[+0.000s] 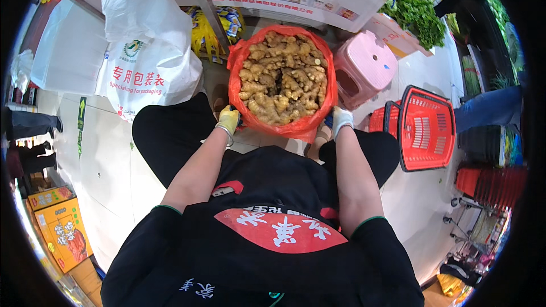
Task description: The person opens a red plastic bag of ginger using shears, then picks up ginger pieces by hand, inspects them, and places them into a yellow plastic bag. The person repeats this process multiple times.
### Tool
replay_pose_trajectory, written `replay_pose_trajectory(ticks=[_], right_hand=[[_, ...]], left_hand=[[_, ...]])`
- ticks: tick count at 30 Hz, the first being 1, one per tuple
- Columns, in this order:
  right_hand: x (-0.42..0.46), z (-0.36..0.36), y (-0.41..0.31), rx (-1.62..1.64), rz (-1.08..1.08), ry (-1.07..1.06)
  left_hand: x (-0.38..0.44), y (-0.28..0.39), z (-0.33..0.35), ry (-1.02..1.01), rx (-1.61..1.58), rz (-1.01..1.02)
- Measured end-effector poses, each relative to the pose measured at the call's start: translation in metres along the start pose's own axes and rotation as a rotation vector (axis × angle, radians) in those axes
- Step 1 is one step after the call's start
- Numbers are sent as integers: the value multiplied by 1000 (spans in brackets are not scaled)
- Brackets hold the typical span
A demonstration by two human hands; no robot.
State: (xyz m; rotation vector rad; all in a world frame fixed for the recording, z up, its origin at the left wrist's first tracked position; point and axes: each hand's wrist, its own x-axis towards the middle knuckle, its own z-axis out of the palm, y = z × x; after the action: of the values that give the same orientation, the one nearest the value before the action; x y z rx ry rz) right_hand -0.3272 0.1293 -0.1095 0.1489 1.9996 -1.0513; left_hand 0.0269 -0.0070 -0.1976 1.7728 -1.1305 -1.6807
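Observation:
A wide red plastic bag (281,130), its mouth spread round, stands on the floor before me between my spread knees. It is full of ginger roots (283,72), with a dark hollow near the middle of the heap. My left hand (228,120), in a pale yellow glove, grips the near left side of the bag's rim. On the near right side, my right hand (342,120) holds the rim in a whitish glove. The fingers of both hands are partly hidden beside the bag.
A pink plastic stool (372,62) stands right of the bag, near red shopping baskets (428,130). To the left is a large white packaging bag (149,55). A metal post (207,8) rises behind, by a printed panel (273,0). At the right a person's leg (490,106) shows.

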Motion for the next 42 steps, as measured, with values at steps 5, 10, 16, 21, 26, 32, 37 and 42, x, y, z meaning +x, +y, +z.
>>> replay_pose_trajectory(ticks=[5,10,16,21,26,32,37,42], right_hand=[[17,0,5,27,-8,173],[27,17,7,173,11,9],[32,34,14,384,-65,-181],[101,11,28,506,-152,-225],[51,22,-18,321,-215,44],[23,15,-65,117,-574,179],[9,-24,-133,90,-831,225],[53,-63,-127,154,-817,168]], left_hand=[[-2,30,-2,290,78,-83],[2,40,26,-61,-426,-305],[15,15,50,-45,-683,-240],[-26,42,78,-128,-636,-252],[-31,6,89,-176,-635,-376],[-12,27,60,38,220,-257],[-47,154,23,719,168,539],[-61,295,-59,314,292,1163]])
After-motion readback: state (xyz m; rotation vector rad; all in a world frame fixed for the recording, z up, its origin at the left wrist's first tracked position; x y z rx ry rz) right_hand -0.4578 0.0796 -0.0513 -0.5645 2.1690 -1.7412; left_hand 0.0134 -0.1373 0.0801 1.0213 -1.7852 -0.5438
